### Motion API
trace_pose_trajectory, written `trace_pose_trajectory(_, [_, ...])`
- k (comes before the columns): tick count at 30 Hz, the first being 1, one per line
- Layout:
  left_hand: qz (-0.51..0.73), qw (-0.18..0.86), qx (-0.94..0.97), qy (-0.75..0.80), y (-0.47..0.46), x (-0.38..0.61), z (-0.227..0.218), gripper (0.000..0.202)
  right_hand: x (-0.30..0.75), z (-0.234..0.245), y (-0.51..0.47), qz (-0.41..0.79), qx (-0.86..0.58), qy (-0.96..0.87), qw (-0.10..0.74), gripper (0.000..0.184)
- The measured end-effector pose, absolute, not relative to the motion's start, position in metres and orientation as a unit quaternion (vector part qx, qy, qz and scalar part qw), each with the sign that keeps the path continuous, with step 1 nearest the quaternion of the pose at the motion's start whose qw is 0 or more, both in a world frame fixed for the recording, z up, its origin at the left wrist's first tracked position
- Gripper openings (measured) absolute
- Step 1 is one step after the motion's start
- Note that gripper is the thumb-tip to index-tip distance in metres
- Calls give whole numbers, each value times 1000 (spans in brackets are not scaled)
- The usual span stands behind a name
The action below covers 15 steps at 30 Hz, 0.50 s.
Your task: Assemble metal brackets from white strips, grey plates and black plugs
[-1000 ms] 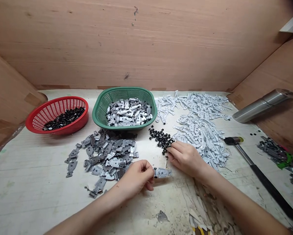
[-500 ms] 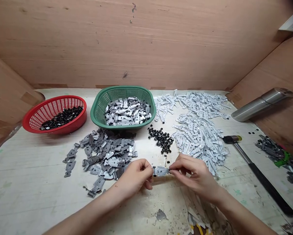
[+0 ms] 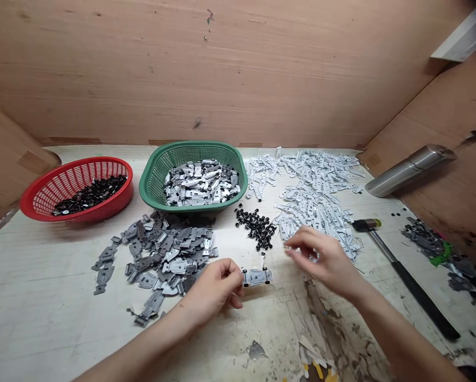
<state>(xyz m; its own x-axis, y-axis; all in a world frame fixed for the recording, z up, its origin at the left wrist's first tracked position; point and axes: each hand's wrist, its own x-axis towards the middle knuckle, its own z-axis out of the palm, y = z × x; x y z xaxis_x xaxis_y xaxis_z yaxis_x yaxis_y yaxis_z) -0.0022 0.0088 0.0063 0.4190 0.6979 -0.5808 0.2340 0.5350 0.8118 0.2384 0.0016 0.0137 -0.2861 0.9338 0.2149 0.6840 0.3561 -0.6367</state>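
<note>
My left hand (image 3: 222, 284) is closed in a pinch on one end of a grey toy car chassis (image 3: 257, 276). The chassis lies level just above the table, with small black wheels at both ends. My right hand (image 3: 321, 257) is at the near edge of the white car-shaped parts (image 3: 315, 209), its thumb and forefinger slightly apart with nothing visible between them. Between the two hands and farther back is a heap of small black wheel pieces (image 3: 257, 228). Left of my left hand, grey chassis plates (image 3: 178, 249) lie in a loose pile.
Behind stand a green basket (image 3: 143, 183) of assembled pieces and a red basket (image 3: 121, 204) of black parts. A hammer (image 3: 405, 276), a metal cylinder (image 3: 408, 171) and dark scraps (image 3: 424, 241) are on the right. Cardboard walls (image 3: 238, 74) enclose the table.
My right hand has let go of the chassis end and moved right and away toward the white parts. Wheels now show at that end. My left hand keeps its hold.
</note>
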Motion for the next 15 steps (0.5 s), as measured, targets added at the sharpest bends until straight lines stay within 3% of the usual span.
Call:
trace_pose_trajectory(5, [155, 712, 444, 522, 9, 0, 9, 23, 261, 13, 53, 19, -567, -813, 128, 12])
trace_pose_trajectory(15, [169, 709, 439, 526, 9, -1, 8, 23, 268, 7, 111, 34, -518, -854, 40, 21])
